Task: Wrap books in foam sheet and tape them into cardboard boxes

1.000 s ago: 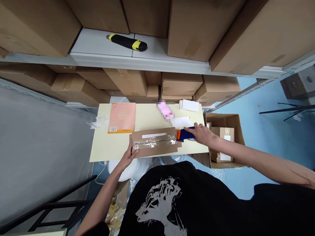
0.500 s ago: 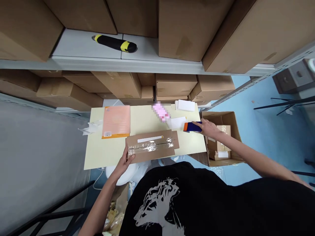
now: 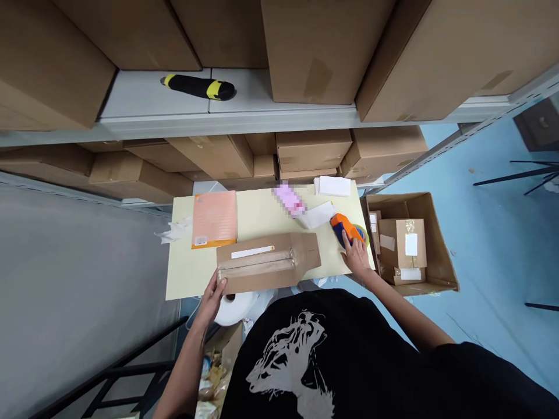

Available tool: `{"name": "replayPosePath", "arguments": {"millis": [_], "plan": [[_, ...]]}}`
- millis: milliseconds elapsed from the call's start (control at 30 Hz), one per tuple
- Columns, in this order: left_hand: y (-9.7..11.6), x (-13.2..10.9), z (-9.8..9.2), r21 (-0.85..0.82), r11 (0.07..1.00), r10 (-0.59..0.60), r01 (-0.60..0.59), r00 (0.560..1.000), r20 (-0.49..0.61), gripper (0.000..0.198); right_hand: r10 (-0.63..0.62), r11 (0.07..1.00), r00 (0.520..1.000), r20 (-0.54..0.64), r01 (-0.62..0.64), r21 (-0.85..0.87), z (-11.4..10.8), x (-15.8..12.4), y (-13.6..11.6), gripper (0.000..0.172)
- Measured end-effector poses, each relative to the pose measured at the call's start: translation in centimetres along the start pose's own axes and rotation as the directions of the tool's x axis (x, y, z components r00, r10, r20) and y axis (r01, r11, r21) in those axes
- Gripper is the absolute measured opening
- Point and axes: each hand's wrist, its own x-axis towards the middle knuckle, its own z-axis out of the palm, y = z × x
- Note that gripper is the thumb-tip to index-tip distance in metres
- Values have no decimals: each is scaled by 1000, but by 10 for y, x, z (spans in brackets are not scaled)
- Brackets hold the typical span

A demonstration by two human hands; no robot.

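My left hand (image 3: 213, 295) grips the left end of a flat cardboard box (image 3: 257, 280) at the front of the cream table (image 3: 257, 213). Clear tape runs along the box's middle seam, a white label strip sits above it, and flaps stick out at the right end. Right of the box, my right hand (image 3: 357, 256) is closed on an orange and dark blue tape dispenser (image 3: 346, 226), its yellowish roll partly showing. Beside the dispenser lies a white paper slip (image 3: 318, 215).
A pink pouch (image 3: 215, 217), a blurred pink item (image 3: 290, 199) and white slips (image 3: 334, 186) lie on the table. An open carton (image 3: 441, 256) with small boxes stands at right. Shelves of boxes rise behind, with a black-yellow cutter (image 3: 198, 87) on the upper one.
My right hand has drawn in closer, and the tape dispenser has turned so its orange side and roll show. The box has tilted slightly, with its right-end flaps more visible. The view has shifted.
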Motion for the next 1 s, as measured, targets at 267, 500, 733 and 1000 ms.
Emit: {"name": "replayPosePath", "arguments": {"millis": [267,500,733,1000], "plan": [[-5,-15,2,-288,955,-110,72,987,-118,81,93,832,977,193,-183,524,-33,-8,-62,58],[-8,-55,5,-593,805,-53,-23,992,-111,58,-248,120,765,595,-585,802,-103,-26,-141,74],[-12,-71,-40,-786,607,-181,-118,942,-281,46,-327,-1,941,92,-97,995,-96,-22,-160,61],[-33,-34,-12,-436,900,-76,-29,972,-221,63,-233,277,946,225,-157,948,-35,17,-150,69]]}}
